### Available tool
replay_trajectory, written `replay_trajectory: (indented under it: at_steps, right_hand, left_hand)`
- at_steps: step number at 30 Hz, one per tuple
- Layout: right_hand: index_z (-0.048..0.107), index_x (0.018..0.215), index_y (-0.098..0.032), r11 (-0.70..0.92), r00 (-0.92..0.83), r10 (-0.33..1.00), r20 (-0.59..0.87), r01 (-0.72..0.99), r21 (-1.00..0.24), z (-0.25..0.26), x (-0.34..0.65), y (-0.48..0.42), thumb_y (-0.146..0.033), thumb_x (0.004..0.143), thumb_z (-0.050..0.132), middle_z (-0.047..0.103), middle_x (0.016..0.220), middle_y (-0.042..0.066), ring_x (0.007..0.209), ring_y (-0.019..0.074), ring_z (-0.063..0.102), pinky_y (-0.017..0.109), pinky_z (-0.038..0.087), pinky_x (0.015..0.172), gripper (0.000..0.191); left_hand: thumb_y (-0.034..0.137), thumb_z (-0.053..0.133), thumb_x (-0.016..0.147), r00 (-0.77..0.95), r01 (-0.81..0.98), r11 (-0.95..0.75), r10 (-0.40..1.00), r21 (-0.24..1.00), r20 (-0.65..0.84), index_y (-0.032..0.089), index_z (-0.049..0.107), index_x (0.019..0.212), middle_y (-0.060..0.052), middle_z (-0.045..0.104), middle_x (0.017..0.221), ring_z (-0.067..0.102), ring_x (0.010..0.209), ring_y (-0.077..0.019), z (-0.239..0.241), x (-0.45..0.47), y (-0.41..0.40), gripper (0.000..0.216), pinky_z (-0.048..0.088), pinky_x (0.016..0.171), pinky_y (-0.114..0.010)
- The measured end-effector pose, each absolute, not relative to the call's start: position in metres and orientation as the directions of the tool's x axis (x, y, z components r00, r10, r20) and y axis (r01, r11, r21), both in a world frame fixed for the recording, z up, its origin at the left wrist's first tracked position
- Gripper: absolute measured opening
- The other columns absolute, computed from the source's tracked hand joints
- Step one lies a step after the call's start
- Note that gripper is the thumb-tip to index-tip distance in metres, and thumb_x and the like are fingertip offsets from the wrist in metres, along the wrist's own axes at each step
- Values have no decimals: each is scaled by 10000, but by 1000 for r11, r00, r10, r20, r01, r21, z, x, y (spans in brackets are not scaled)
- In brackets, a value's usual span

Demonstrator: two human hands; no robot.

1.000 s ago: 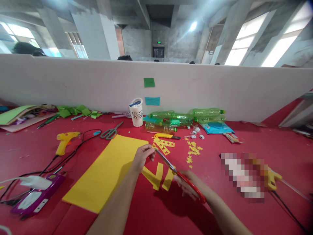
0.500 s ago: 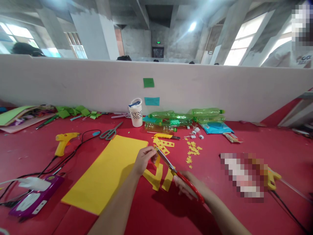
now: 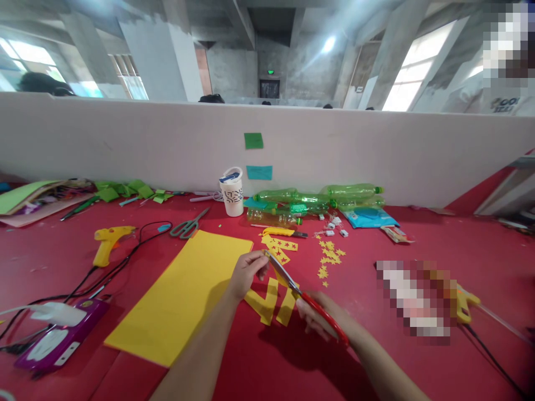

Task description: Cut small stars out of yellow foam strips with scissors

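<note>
My right hand (image 3: 320,317) grips red-handled scissors (image 3: 309,303) whose blades point up and left toward my left hand (image 3: 244,273). My left hand is pinched on a small yellow foam piece (image 3: 267,257) at the blade tips. Cut yellow strips (image 3: 271,301) lie on the red table just below the blades. A large yellow foam sheet (image 3: 184,295) lies flat to the left of my left forearm. Punched yellow strips with star holes (image 3: 281,246) and loose yellow stars (image 3: 330,259) lie just beyond.
Yellow glue gun (image 3: 107,242) with black cable and grey scissors (image 3: 190,224) lie at the left. A purple device (image 3: 58,341) sits near the left edge. A white cup (image 3: 233,192) and green bottles (image 3: 317,199) stand by the white partition (image 3: 125,145). Another glue gun (image 3: 466,303) lies right.
The scissors and the held yellow piece shifted slightly; the hanging strip seen half a second ago no longer dangles at the blades. Both hands stay in nearly the same place.
</note>
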State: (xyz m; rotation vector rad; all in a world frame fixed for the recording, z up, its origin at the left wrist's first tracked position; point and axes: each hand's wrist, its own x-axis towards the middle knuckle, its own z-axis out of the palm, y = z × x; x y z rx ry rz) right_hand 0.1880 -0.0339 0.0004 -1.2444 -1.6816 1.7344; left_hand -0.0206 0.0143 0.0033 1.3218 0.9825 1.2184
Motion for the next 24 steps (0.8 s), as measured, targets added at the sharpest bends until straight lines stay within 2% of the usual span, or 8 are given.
replay_trajectory:
  at_steps: [9,12,14,16,19,21,23,24]
  right_hand:
    - [437,631,-176,-187,-478,817,-323,310,-932,0,186,-33,-555,792,418,332,357,-107,256,38,316,186,402,387,412]
    - [431,628,-177,-184,-483,816,-318,303,-935,1,185,-33,-558,792,416,323,356,-108,250,33,305,180,397,374,416]
    - [427,628,-177,-188,-474,822,-316,299,-936,2,184,-33,-562,789,417,325,365,-107,249,30,299,174,389,362,418]
    - [425,623,-177,-195,-456,826,-331,319,-928,2,184,-33,-577,779,420,327,375,-103,253,32,305,164,361,329,429]
    - [425,622,-176,-202,-438,829,-346,343,-918,2,183,-33,-595,763,425,338,387,-96,265,38,329,158,342,310,443]
    - [422,624,-176,-198,-448,826,-343,339,-920,1,184,-33,-593,766,424,343,378,-96,268,42,341,164,356,325,440]
    - [418,620,-178,-194,-452,825,-339,337,-921,1,184,-32,-585,772,424,347,368,-95,267,45,346,165,353,327,435]
    - [419,618,-178,-194,-454,823,-341,340,-920,1,185,-32,-580,774,426,347,363,-94,267,46,346,163,344,323,432]
  left_hand:
    - [308,471,781,143,-84,-131,979,988,142,154,519,573,20,464,503,425,457,-93,1,-20,15,263,350,445,-225]
    - [299,473,781,112,-26,-175,978,984,177,156,526,553,11,465,536,442,513,-102,5,-19,15,274,372,508,-230]
    - [286,492,769,69,21,-220,973,975,219,151,551,542,-25,524,681,476,618,-117,8,-19,14,270,391,583,-234]
    - [274,505,759,42,47,-247,969,968,245,146,586,561,-61,545,922,488,702,-129,10,-18,14,249,394,608,-234]
    - [271,494,766,63,31,-239,970,971,236,141,597,594,-74,475,1167,488,666,-110,9,-18,14,239,391,559,-238]
    - [277,484,771,83,-9,-215,973,976,215,136,578,582,-80,514,1118,475,587,-90,7,-18,14,254,385,522,-241]
    - [284,479,773,96,-38,-189,977,981,191,141,561,574,-58,582,857,452,512,-83,4,-18,14,259,370,493,-239]
    - [287,477,775,100,-43,-179,978,983,182,146,554,574,-31,564,714,443,489,-86,4,-18,15,257,362,484,-236]
